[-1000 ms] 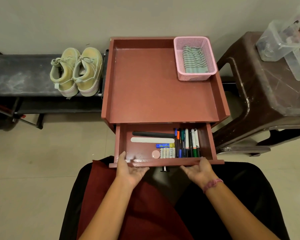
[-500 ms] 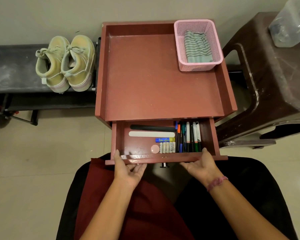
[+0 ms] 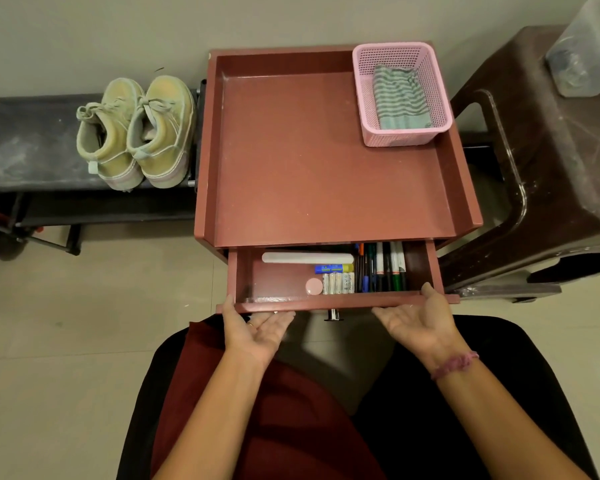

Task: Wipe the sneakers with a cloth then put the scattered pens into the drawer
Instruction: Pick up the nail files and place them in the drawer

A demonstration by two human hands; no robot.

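Two hands grasp the front panel of a reddish-brown drawer (image 3: 336, 301) just below the centre of the frame: the left hand (image 3: 253, 329) holds its left end with the thumb on the top edge and the fingers curled under, and the right hand (image 3: 421, 320), a pink band on its wrist, holds the right end the same way, palms turned upward. The drawer stands partly open, a small metal knob (image 3: 333, 315) showing between the hands. Inside, a row of pens (image 3: 381, 268) lies at the right, beside a few batteries (image 3: 338, 283), a blue-and-yellow tube (image 3: 333, 268), a white flat stick (image 3: 307, 258) and a round pink disc (image 3: 314, 286); how far the pens run back under the tabletop cannot be seen. Above, the tray-rimmed table (image 3: 291, 161) carries a pink mesh basket (image 3: 402, 135) in its upper right corner, with a green-striped cloth (image 3: 400, 98) in it. At the upper left of the frame a pair of pale sneakers (image 3: 136, 133) sits side by side on a dark low bench (image 3: 28, 143), just beside the table. A brown plastic stool (image 3: 551, 161) stands at the right edge.
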